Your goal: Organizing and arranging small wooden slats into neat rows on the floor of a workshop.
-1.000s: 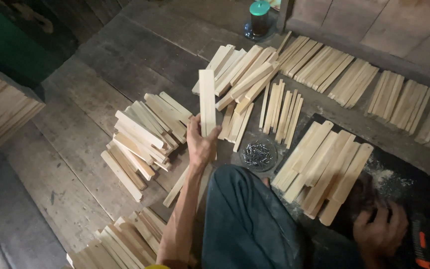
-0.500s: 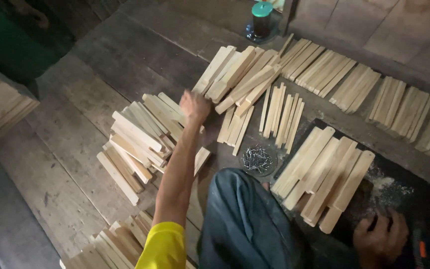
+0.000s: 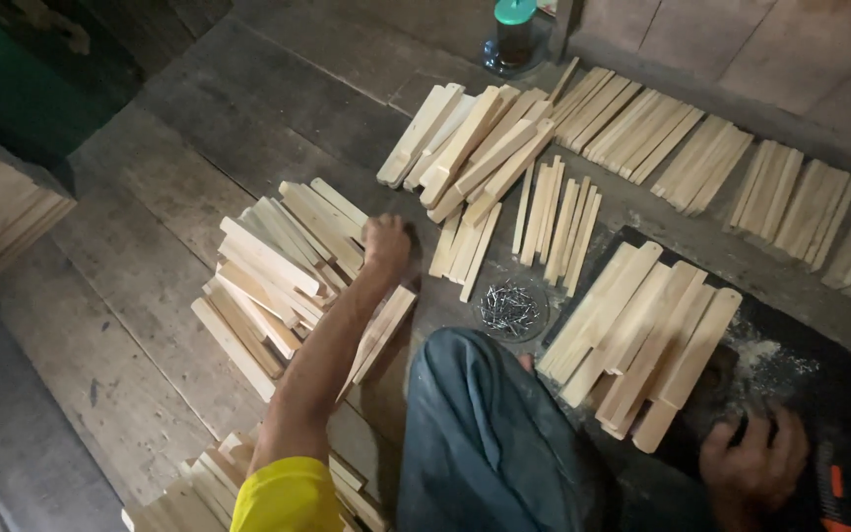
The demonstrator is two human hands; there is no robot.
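The fingers of the left hand (image 3: 387,239) were curled under into a loose fist at the centre of the frame, knuckles up; whether they pinched a slat could not be told, since the fingertips were hidden beneath the hand. They pressed down at the right edge of the loose slat pile (image 3: 278,271), which spread away from them toward the left and lower left. The slats in that pile lay mostly with their long axes running from upper left to lower right, so the nearest ends pointed almost straight at the knuckles. Just below the wrist, a pair of slats (image 3: 381,330) leaned on a steeper diagonal, touching the forearm's side.

The right hand (image 3: 755,463) sat well apart, in the lower right corner, fingers spread flat on a dark mat (image 3: 839,394) and holding nothing that showed. The left hand was plainly the nearer one to the pile.

Farther out, a small heap of nails (image 3: 509,307) lay right of the left hand, beside a row of wider boards (image 3: 642,335). A crossed stack (image 3: 475,148) filled the upper middle, below a green-capped jar (image 3: 515,30).
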